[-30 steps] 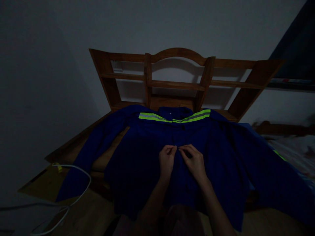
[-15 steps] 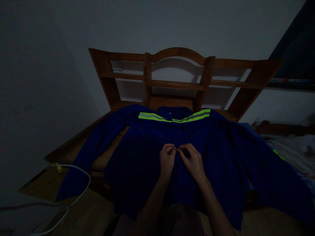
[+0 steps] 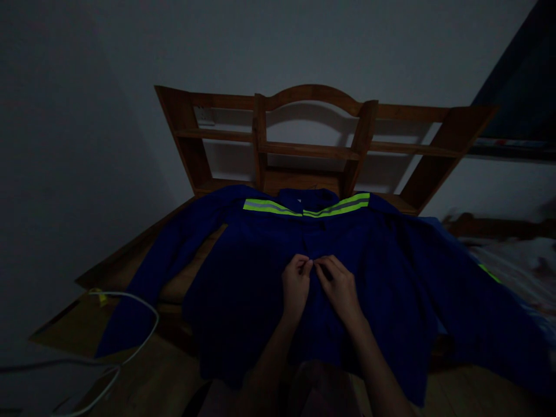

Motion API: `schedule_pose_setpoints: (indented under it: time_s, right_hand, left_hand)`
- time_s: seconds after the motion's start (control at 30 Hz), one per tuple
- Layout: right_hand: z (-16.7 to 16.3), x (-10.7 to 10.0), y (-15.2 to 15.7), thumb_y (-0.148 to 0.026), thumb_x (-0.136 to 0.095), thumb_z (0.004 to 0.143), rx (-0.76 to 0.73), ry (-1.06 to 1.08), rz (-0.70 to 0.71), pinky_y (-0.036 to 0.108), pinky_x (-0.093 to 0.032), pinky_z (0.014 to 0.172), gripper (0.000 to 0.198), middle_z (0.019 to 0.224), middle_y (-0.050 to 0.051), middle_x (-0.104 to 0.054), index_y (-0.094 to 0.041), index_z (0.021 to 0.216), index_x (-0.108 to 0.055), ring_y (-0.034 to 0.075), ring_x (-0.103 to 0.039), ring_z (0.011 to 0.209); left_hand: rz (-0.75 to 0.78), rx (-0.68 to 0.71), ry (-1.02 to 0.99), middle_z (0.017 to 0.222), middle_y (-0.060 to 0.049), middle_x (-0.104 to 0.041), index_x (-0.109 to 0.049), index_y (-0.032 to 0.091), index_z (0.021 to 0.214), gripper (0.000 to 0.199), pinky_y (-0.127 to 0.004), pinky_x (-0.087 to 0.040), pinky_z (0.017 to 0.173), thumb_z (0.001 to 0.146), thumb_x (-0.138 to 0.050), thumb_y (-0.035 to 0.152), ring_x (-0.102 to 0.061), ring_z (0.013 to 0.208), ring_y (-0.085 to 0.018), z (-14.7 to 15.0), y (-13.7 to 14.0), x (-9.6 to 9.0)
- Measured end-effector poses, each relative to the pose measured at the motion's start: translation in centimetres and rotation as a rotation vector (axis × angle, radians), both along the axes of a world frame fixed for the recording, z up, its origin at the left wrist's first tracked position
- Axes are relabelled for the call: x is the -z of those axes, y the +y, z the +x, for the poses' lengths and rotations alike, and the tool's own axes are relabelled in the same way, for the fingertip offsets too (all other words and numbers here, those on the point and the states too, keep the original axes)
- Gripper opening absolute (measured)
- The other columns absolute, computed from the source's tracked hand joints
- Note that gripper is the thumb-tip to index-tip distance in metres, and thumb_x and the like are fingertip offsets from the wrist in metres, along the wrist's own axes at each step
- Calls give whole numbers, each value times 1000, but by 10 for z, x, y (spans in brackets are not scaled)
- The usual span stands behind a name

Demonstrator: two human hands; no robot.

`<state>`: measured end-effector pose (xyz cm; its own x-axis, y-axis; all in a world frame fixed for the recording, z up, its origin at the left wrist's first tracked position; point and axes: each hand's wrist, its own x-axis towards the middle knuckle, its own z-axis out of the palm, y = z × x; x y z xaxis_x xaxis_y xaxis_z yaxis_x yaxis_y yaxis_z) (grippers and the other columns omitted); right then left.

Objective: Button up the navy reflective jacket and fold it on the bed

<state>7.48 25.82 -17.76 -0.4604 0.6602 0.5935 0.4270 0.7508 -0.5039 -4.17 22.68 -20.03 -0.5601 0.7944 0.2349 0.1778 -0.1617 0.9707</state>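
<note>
A dark blue work jacket (image 3: 252, 278) lies spread out front side up, its collar away from me and its sleeves stretched to both sides. A yellow-green reflective strip (image 3: 336, 205) crosses the chest below the collar. My left hand (image 3: 297, 284) pinches the front opening of the jacket near mid-chest. Close beside it, my right hand (image 3: 339, 284) pinches the cloth on the other side of the opening, the fingertips of both hands almost touching. Whether a button is between the fingers is too dark and small to tell.
Under the jacket is a wooden desk (image 3: 191, 275) with a wooden shelf rack (image 3: 310, 150) at its back, against a pale wall (image 3: 108, 116). A white cable (image 3: 152, 333) loops at the left. To the right is a bed with rumpled bedding (image 3: 521, 263).
Both hands stay at the same spot on the jacket front; the right fingers have closed in slightly. The view has shifted a little.
</note>
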Motion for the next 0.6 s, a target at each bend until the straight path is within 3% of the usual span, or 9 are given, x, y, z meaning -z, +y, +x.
schedule_pose_setpoints:
  time_s: [0.1, 0.37, 0.6]
  right_hand:
    - [0, 1, -1, -22, -45, 93, 13, -10, -3, 28, -46, 83, 17, 95, 3, -62, -23, 97, -62, 16, -59, 90]
    - [-2, -2, 1, -25, -52, 90, 74, 84, -69, 27, -46, 74, 13, 89, 2, -62, -22, 98, -62, 15, -60, 79]
    - [0, -5, 4, -28, -54, 88, 34, 143, -149, 26, -47, 71, 15, 87, 2, -62, -22, 98, -63, 14, -60, 76]
  left_hand:
    - [-9, 3, 6, 80, -4, -69, -62, 20, 87, 8, -25, -48, 69, 81, -58, 23, -66, 75, -17, 0, 0, 0]
    - [11, -16, -233, 88, -9, -70, -64, 15, 87, 13, -26, -49, 76, 77, -63, 24, -67, 84, -19, 0, 0, -3]
    - [77, 15, -274, 85, -6, -68, -60, 16, 90, 15, -24, -48, 74, 78, -63, 24, -66, 82, -16, 1, 1, -1]
